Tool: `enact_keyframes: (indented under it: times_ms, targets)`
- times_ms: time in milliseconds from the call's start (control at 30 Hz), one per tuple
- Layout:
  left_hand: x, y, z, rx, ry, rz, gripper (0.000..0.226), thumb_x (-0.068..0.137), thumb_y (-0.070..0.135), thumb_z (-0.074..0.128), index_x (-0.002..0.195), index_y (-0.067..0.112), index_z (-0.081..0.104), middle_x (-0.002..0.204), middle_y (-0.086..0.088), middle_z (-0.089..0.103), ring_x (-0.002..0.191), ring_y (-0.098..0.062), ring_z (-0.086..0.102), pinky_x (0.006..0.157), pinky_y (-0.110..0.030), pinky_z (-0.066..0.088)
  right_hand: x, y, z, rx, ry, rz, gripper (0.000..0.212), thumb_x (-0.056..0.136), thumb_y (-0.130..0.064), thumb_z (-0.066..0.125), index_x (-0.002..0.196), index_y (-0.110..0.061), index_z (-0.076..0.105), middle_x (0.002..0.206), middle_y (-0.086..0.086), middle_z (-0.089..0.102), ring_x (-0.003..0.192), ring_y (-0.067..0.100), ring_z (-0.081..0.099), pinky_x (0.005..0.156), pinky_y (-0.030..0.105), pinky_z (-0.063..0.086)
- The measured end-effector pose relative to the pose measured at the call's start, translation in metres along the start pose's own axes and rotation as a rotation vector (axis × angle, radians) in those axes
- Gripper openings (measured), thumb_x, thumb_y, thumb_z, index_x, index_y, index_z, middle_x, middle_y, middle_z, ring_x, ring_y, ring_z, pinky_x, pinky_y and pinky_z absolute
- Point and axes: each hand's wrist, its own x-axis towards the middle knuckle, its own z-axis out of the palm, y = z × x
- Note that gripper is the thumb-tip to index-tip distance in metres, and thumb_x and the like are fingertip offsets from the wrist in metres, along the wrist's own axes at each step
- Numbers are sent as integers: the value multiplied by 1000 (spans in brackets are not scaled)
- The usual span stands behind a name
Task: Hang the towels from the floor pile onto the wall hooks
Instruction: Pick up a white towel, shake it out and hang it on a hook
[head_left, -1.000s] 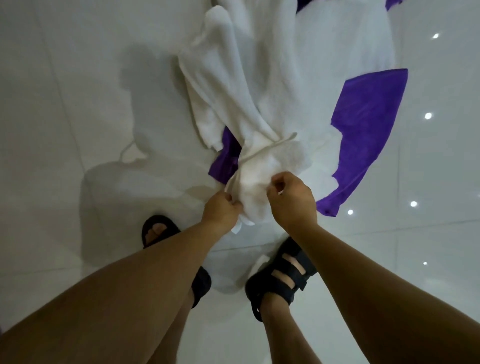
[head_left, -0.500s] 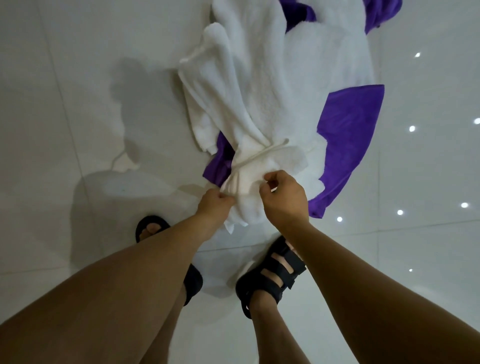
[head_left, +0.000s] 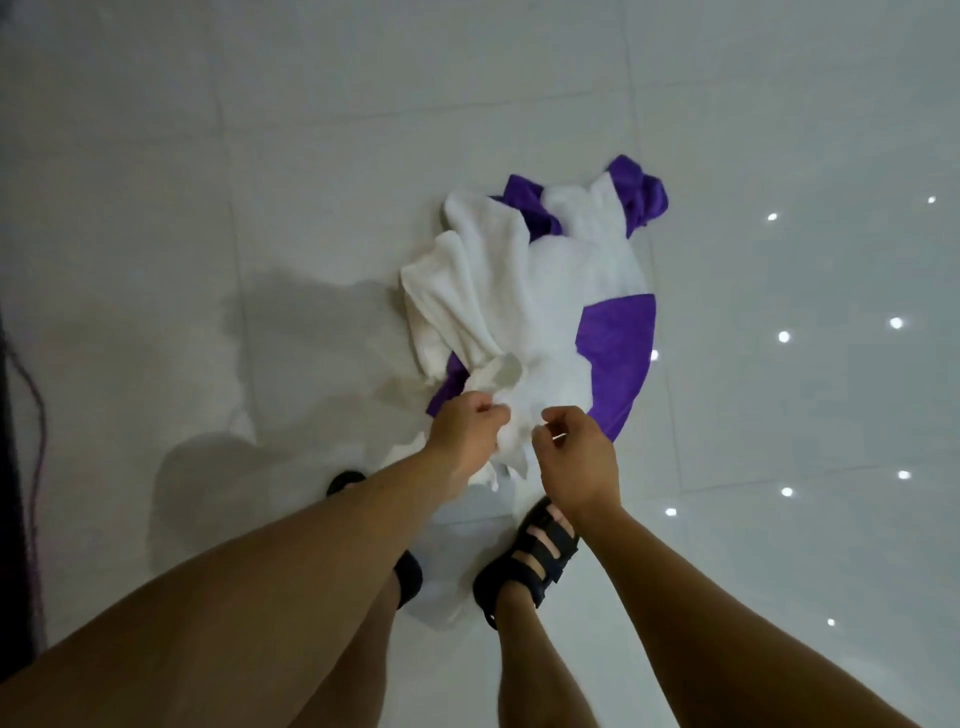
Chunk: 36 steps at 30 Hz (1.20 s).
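- Head view, progress: the left hand is gripping a bunched corner of the white towel, fingers curled round the cloth; the right hand is pinching the same bunch just beside it, thumb and forefinger closing on an edge; the gathered end is rising off the floor while the rest of the towel is lying spread on the pile
- Head view, what is left: the purple towel is lying under and around the white one, showing at the right side, at the far end and in a strip near the left hand; whether more towels are lying in the pile I cannot tell; no wall hook is showing, so nothing is appearing as hung, and I am judging the task to be at its opening, with lifting, carrying and hanging all remaining
- Head view, surroundings: the person is standing right at the near edge of the pile in black sandals; a pale cloth is lying between the feet; a dark edge with a thin cord is running down the far left; ceiling lights are glinting off the glossy tiles
- Head view, hindrances: the white towel is lying folded over the purple one, so it may be dragging the purple one along; the hanging end is dangling close to the feet
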Motion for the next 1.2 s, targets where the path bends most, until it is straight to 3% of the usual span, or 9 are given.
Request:
enact_keyframes:
  times_ms: [200,333,500,600,700,833,967,1067,1200]
  targets:
    - [-134,141,-41,-298,-59,47,9,85,10,52,88,6,60,74,-11,64,69,-26,59,67,-34,52,-79,-102,-90,107,-86,-195,50,80,-30,72,127,-21,55,121,-7,59,107,12,57,92,30,49]
    - [-226,210,-82,-254,-42,236,9,83,9,54,82,4,60,76,-12,69,63,-21,68,54,-27,54,-119,-177,-151,110,68,-275,19,89,-34,62,95,-16,59,86,-6,61,82,17,62,67,29,51]
    - [-309,265,-153,-162,253,399,72,85,8,51,149,25,22,119,3,50,66,-18,72,43,-18,45,-168,-263,-220,166,191,-401,12,90,-19,57,94,-16,46,77,-10,53,73,16,54,62,29,39]
    - [-344,280,-188,-139,180,476,38,84,6,53,122,11,59,107,-5,61,76,-22,66,59,-26,46,-199,-313,-251,198,232,-532,13,91,-20,57,100,-14,49,83,-8,56,76,16,55,67,30,45]
    - [-382,292,-219,316,214,593,23,68,19,69,89,10,65,84,-2,62,78,-23,59,63,-29,47,-227,-358,-284,155,166,-581,27,84,-35,70,99,-17,57,84,-6,61,77,16,61,72,35,51]
    - [-426,311,-251,909,520,683,26,73,34,73,92,19,63,92,-2,54,83,-19,53,68,-33,51,-257,-412,-327,-368,-40,-674,49,59,-46,87,97,-28,62,89,-6,65,80,13,60,73,33,52]
    - [-464,324,-269,687,518,796,22,82,31,65,82,9,63,88,-8,55,82,-24,55,68,-35,49,-280,-455,-359,-902,291,-748,26,80,-40,67,102,-26,66,88,-3,65,81,20,60,61,26,45]
    - [-485,331,-280,228,479,791,20,85,27,57,75,11,52,71,-5,52,65,-22,51,58,-32,40,-292,-477,-377,-637,353,-739,26,89,-34,58,104,-15,64,100,11,67,91,33,63,68,31,45]
    - [-512,331,-290,-61,451,878,32,86,48,60,79,18,53,78,-2,56,76,-20,54,66,-31,41,-321,-507,-391,174,44,-686,11,89,-20,58,91,-10,61,87,14,62,73,32,63,55,39,57]
